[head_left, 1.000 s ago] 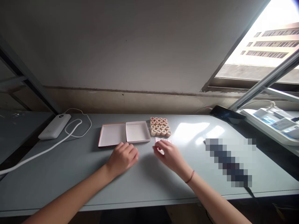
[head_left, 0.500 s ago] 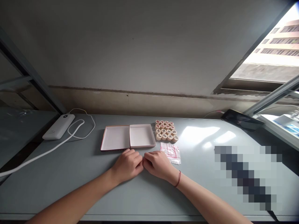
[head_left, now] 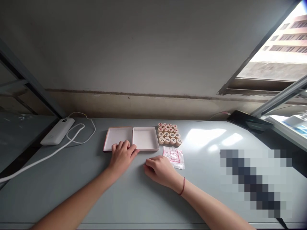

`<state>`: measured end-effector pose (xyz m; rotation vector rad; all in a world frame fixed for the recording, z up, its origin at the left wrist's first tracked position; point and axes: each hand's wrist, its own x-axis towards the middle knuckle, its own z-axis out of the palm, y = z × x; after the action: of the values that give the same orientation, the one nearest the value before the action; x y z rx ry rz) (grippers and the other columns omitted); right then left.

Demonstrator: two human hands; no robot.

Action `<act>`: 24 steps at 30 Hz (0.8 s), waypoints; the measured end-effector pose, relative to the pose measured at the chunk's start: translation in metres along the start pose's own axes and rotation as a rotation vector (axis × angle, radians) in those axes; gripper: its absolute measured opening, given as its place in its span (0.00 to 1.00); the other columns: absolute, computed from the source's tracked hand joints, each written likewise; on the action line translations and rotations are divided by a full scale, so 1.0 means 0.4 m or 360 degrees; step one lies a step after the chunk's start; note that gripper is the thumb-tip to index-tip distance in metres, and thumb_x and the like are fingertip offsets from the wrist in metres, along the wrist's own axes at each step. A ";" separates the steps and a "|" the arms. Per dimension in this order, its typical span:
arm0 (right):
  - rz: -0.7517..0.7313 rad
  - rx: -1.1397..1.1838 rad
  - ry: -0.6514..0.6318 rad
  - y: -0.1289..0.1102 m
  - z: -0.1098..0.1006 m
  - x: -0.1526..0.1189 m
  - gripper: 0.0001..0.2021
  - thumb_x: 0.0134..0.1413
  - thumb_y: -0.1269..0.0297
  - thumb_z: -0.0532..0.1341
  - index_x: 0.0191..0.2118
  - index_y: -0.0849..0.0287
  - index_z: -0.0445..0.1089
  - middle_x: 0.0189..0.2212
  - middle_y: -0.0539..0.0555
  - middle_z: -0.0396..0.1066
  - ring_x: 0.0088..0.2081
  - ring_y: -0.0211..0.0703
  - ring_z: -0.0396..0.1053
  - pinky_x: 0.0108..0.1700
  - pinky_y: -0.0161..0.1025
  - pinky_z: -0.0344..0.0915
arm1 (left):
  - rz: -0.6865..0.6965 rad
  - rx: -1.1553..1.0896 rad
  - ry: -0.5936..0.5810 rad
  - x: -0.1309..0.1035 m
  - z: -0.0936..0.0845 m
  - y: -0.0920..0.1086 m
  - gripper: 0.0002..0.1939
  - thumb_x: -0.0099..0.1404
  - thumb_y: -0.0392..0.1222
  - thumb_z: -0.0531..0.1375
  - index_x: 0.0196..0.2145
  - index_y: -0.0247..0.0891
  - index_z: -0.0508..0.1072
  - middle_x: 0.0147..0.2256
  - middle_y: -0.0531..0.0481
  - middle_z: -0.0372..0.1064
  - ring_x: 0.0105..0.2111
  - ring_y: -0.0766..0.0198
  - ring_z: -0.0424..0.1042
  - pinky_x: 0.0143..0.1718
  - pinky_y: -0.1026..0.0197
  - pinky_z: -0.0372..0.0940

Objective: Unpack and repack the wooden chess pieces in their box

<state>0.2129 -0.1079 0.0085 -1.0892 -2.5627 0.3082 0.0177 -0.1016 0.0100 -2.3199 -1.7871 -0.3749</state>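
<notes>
My left hand (head_left: pixel 122 157) reaches over the front edge of the shallow left box half (head_left: pixel 117 135), its fingers slightly bent and the thumb apart. Whether the fingertips touch the box's inside is hard to tell. Joined to that half's right side is the white-lined right box half (head_left: pixel 145 138), open side up with nothing in it. My right hand (head_left: pixel 159 169) rests on the table in a loose fist, a thin red band at its wrist. Just beyond it lies a folded clear plastic sheet with red lines (head_left: pixel 174 156). Round wooden Chinese chess pieces (head_left: pixel 169 134) stand in neat rows behind the sheet.
At the left a white power bank (head_left: pixel 57 131) lies with a white cable (head_left: pixel 48 156) running to the table's edge. A black phone-like device (head_left: pixel 249 122) leans at the back right. A pixelated dark object (head_left: pixel 251 183) is at the right. The wall (head_left: pixel 131 64) closes off the back.
My left hand has left its place beside the right fist and moved forward and left onto the box's left half, its fingers loosening. The right hand has stayed nearly still.
</notes>
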 end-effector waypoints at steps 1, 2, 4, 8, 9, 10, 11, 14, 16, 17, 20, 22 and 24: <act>-0.0002 0.0000 -0.0002 -0.001 -0.001 0.000 0.12 0.52 0.72 0.54 0.19 0.59 0.57 0.15 0.46 0.54 0.19 0.32 0.45 0.25 0.34 0.41 | 0.0010 -0.0006 -0.0002 0.003 -0.001 -0.001 0.14 0.70 0.48 0.51 0.33 0.42 0.72 0.32 0.49 0.65 0.33 0.60 0.62 0.36 0.56 0.48; -0.0002 0.0001 -0.0001 -0.001 -0.002 0.000 0.12 0.52 0.72 0.54 0.19 0.59 0.57 0.15 0.46 0.53 0.19 0.32 0.45 0.25 0.34 0.41 | 0.0021 -0.0007 0.0010 0.005 -0.003 -0.002 0.14 0.70 0.48 0.52 0.33 0.42 0.72 0.32 0.49 0.66 0.33 0.60 0.62 0.36 0.56 0.49; -0.0001 0.0007 0.0005 -0.002 -0.004 0.000 0.12 0.52 0.72 0.54 0.19 0.59 0.57 0.15 0.46 0.53 0.19 0.32 0.45 0.25 0.34 0.41 | 0.0035 0.0002 0.0101 0.005 -0.011 -0.003 0.12 0.69 0.49 0.53 0.34 0.42 0.73 0.33 0.48 0.67 0.35 0.58 0.63 0.37 0.56 0.50; -0.0009 0.0031 0.0018 0.000 -0.007 -0.001 0.13 0.52 0.72 0.54 0.19 0.59 0.57 0.15 0.46 0.53 0.19 0.32 0.45 0.25 0.34 0.42 | 0.0197 -0.0150 0.0322 -0.007 -0.031 0.006 0.10 0.68 0.47 0.54 0.38 0.41 0.72 0.37 0.46 0.69 0.38 0.57 0.65 0.38 0.56 0.54; -0.0013 0.0042 0.0022 0.001 -0.008 -0.001 0.12 0.52 0.72 0.54 0.19 0.59 0.57 0.15 0.46 0.53 0.19 0.32 0.45 0.25 0.34 0.42 | 0.0269 -0.0229 0.0316 -0.013 -0.033 0.009 0.10 0.68 0.45 0.53 0.38 0.40 0.72 0.35 0.47 0.70 0.36 0.59 0.66 0.37 0.58 0.55; -0.0017 0.0054 0.0027 0.002 -0.009 -0.002 0.12 0.52 0.72 0.54 0.19 0.59 0.57 0.15 0.46 0.53 0.19 0.32 0.45 0.25 0.34 0.42 | 0.0334 -0.0306 0.0285 -0.019 -0.033 0.012 0.10 0.69 0.43 0.52 0.36 0.39 0.71 0.33 0.48 0.70 0.33 0.61 0.66 0.36 0.59 0.56; -0.0020 0.0063 0.0030 0.003 -0.009 -0.002 0.12 0.52 0.72 0.54 0.19 0.59 0.57 0.15 0.46 0.53 0.19 0.32 0.45 0.25 0.34 0.42 | 0.0388 -0.0368 0.0237 -0.025 -0.031 0.015 0.10 0.69 0.41 0.51 0.34 0.39 0.71 0.30 0.50 0.69 0.30 0.63 0.66 0.34 0.60 0.56; -0.0027 0.0084 0.0025 0.005 -0.010 -0.003 0.13 0.54 0.72 0.53 0.19 0.59 0.58 0.15 0.46 0.55 0.18 0.32 0.47 0.25 0.34 0.43 | 0.0472 -0.0429 0.0071 -0.041 -0.016 0.024 0.12 0.68 0.38 0.51 0.28 0.39 0.68 0.25 0.52 0.67 0.26 0.65 0.65 0.30 0.60 0.55; -0.0037 0.0110 0.0028 0.005 -0.010 -0.005 0.14 0.55 0.71 0.52 0.19 0.59 0.59 0.16 0.47 0.56 0.18 0.32 0.48 0.25 0.34 0.44 | 0.0477 -0.0407 -0.0018 -0.047 -0.008 0.030 0.11 0.67 0.37 0.52 0.27 0.39 0.68 0.24 0.53 0.66 0.26 0.64 0.65 0.29 0.60 0.55; -0.0039 0.0130 0.0035 0.005 -0.009 -0.006 0.14 0.56 0.70 0.52 0.20 0.58 0.59 0.16 0.47 0.57 0.18 0.32 0.49 0.25 0.34 0.44 | 0.0462 -0.0395 -0.0047 -0.048 -0.005 0.034 0.10 0.66 0.37 0.52 0.27 0.39 0.67 0.24 0.53 0.66 0.26 0.64 0.65 0.29 0.60 0.55; -0.0031 0.0195 0.0049 0.006 -0.006 -0.012 0.15 0.58 0.69 0.51 0.20 0.58 0.59 0.16 0.47 0.57 0.18 0.33 0.50 0.26 0.34 0.47 | 0.0392 -0.0385 -0.0101 -0.047 -0.002 0.044 0.08 0.64 0.37 0.54 0.27 0.39 0.67 0.24 0.53 0.67 0.27 0.63 0.66 0.29 0.60 0.54; -0.0028 0.0222 0.0052 0.006 -0.003 -0.017 0.16 0.59 0.69 0.50 0.20 0.58 0.58 0.16 0.47 0.57 0.18 0.33 0.50 0.26 0.35 0.48 | 0.0363 -0.0383 -0.0112 -0.045 -0.003 0.050 0.07 0.64 0.37 0.54 0.27 0.39 0.67 0.25 0.53 0.67 0.27 0.63 0.66 0.29 0.60 0.54; -0.0044 0.0228 0.0053 0.006 -0.002 -0.022 0.15 0.58 0.69 0.51 0.20 0.58 0.58 0.16 0.47 0.57 0.19 0.33 0.50 0.27 0.35 0.48 | 0.0342 -0.0385 -0.0116 -0.045 -0.002 0.054 0.07 0.64 0.37 0.55 0.27 0.39 0.66 0.25 0.53 0.67 0.27 0.63 0.66 0.29 0.60 0.54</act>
<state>0.2207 -0.1127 0.0064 -0.9981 -2.4814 0.4553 0.0343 -0.1242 0.0053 -2.6926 -1.5765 -0.5021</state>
